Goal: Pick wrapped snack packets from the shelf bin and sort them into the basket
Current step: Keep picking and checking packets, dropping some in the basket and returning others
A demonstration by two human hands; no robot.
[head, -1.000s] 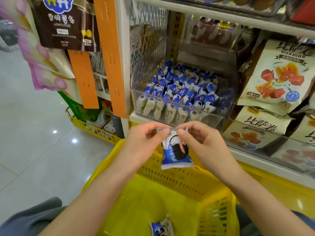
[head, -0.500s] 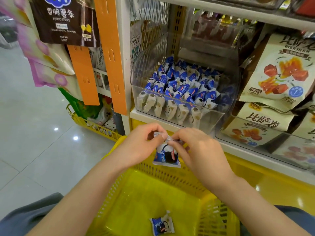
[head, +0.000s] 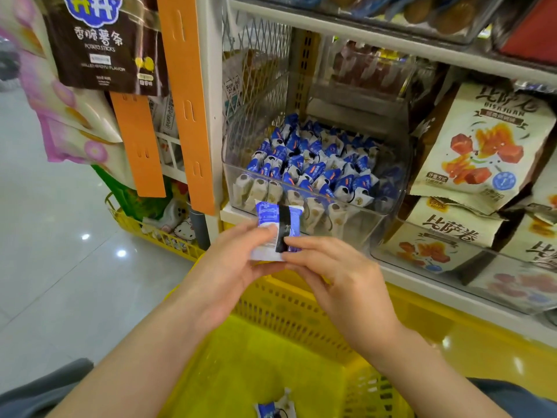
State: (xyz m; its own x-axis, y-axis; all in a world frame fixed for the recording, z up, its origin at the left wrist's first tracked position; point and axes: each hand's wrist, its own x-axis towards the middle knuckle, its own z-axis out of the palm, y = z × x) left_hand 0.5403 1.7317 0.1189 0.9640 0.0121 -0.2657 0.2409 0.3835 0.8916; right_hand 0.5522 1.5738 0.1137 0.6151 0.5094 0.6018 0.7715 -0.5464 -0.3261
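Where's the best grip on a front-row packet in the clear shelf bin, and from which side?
Likely its upper crimped end, from above through the open top: the front-row packet stands nearly upright, wedged between neighbours, and the bin's clear front wall blocks a frontal reach.

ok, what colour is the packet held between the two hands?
The packet is blue and white with a black band down its middle. The head view shows it.
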